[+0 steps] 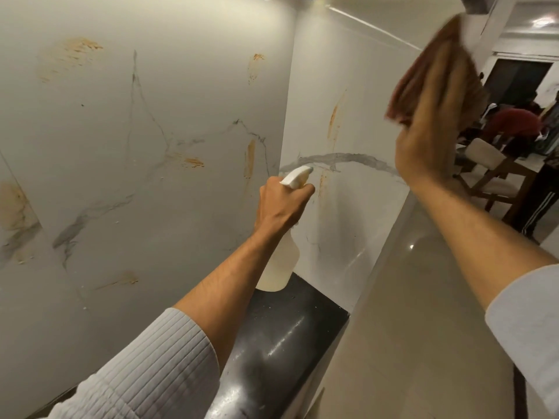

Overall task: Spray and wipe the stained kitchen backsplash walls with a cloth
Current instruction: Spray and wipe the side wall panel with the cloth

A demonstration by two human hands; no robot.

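The white marble backsplash [151, 131] fills the left and meets a second wall panel [348, 122] at a corner; both carry several orange-brown stains. My left hand [282, 204] grips the neck of a white spray bottle [279, 267], nozzle aimed at the corner panel. My right hand [432, 137] is raised at the upper right and presses a brownish-red cloth [423, 80], blurred by motion, near the panel's right edge.
A black countertop [287, 343] runs below the bottle. A glossy beige surface [423, 313] lies to its right. Beyond it, a wooden chair [490, 173], a table and people in a further room.
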